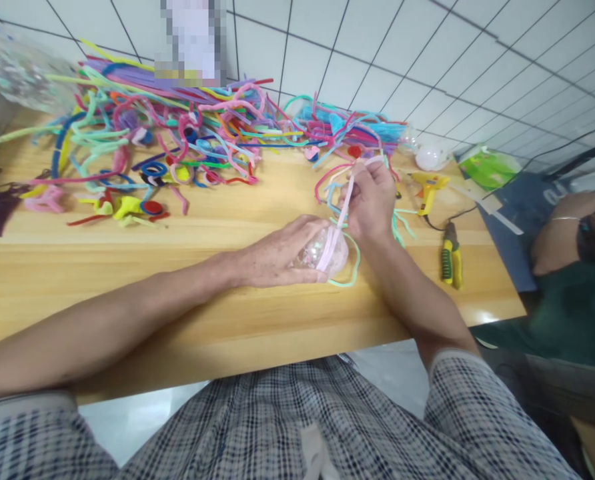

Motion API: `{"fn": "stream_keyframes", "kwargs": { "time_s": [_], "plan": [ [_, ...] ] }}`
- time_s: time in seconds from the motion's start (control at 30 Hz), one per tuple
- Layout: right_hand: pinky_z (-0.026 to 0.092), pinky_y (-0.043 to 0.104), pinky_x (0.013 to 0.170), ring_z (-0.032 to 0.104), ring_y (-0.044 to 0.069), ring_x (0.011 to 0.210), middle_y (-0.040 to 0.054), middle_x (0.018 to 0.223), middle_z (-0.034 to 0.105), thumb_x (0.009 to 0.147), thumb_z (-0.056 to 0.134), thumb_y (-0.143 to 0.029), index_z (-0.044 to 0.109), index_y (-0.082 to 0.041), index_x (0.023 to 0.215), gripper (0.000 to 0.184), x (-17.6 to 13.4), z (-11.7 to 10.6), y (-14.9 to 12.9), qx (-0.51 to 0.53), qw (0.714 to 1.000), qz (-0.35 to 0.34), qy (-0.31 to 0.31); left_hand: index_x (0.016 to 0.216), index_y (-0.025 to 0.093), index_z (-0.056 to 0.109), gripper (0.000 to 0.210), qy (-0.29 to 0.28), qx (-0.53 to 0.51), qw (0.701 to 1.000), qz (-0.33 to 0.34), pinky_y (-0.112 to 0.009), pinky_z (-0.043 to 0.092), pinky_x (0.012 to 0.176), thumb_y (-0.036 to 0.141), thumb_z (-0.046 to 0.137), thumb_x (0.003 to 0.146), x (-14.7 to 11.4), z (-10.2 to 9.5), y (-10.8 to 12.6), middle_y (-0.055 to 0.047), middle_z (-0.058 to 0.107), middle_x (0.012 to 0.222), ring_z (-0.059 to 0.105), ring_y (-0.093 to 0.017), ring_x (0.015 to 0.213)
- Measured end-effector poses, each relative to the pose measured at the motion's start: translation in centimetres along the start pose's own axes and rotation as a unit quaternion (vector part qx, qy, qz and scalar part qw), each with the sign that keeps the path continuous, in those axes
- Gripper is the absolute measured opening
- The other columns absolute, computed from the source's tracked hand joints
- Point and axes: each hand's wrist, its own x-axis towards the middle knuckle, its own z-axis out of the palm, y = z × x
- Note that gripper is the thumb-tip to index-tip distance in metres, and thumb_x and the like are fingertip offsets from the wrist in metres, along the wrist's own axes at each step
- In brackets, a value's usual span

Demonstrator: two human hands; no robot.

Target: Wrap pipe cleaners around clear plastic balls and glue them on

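My left hand (282, 253) is closed around a clear ball (310, 254) with shiny bits inside, just above the wooden table (187, 307). A pale pink pipe cleaner (346, 203) wraps around the ball and runs up to my right hand (372, 197), which pinches its free length. Beneath the ball, a mint green pipe cleaner (356, 267) curves on the tabletop. More bent pipe cleaners in red, blue and green lie behind and beside my right hand.
Many coloured pipe cleaners (177, 120) are heaped along the tiled wall. On the right lie a yellow glue gun (430, 190) with a cord, yellow-handled pliers (451, 257) and a green packet (487, 167). Another person's arm (560, 233) is at the far right.
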Motion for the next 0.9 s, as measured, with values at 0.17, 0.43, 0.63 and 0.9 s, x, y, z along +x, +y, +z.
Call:
{"fn": "stream_keyframes", "kwargs": {
  "time_s": [0.17,0.43,0.63,0.9],
  "plan": [
    [0.049,0.032,0.053,0.056,0.015,0.056,-0.0085,0.074,0.056,0.093,0.087,-0.061,0.053,-0.033,0.097,0.044,0.0,0.1,-1.0,0.013,0.999,-0.031,-0.007,0.170,0.024,0.049,0.082,-0.023,-0.016,1.000,0.006,-0.066,0.054,0.135,0.061,0.083,0.105,0.1,0.0,0.4,-0.023,0.064,0.163,0.063,-0.041,0.155],
    [0.046,0.029,0.052,0.056,0.012,0.055,-0.0096,0.071,0.057,0.093,0.086,-0.060,0.049,-0.032,0.093,0.046,0.4,-0.1,0.6,-0.012,1.000,-0.012,0.014,0.170,0.028,0.047,0.084,0.012,-0.012,1.000,0.024,-0.064,0.052,0.137,0.068,0.081,0.105,0.0,-0.3,0.3,-0.020,0.062,0.168,0.060,-0.039,0.161],
    [0.041,0.024,0.050,0.051,0.010,0.052,-0.0108,0.064,0.051,0.093,0.086,-0.054,0.051,-0.029,0.085,0.043,-0.2,0.2,0.9,-0.044,0.998,0.031,0.015,0.176,0.028,0.039,0.094,0.053,0.009,0.998,0.024,-0.069,0.051,0.138,0.062,0.086,0.102,-0.1,-0.2,0.4,-0.022,0.057,0.173,0.057,-0.043,0.165],
    [0.045,0.024,0.053,0.052,0.010,0.055,-0.0095,0.064,0.055,0.090,0.084,-0.041,0.057,-0.027,0.080,0.032,-1.2,0.2,0.8,-0.080,0.991,0.100,-0.034,0.182,0.025,0.030,0.106,0.080,0.035,0.996,0.024,-0.070,0.044,0.143,0.057,0.089,0.100,-0.4,0.2,-0.1,-0.026,0.047,0.183,0.048,-0.046,0.174]
  ]
}}
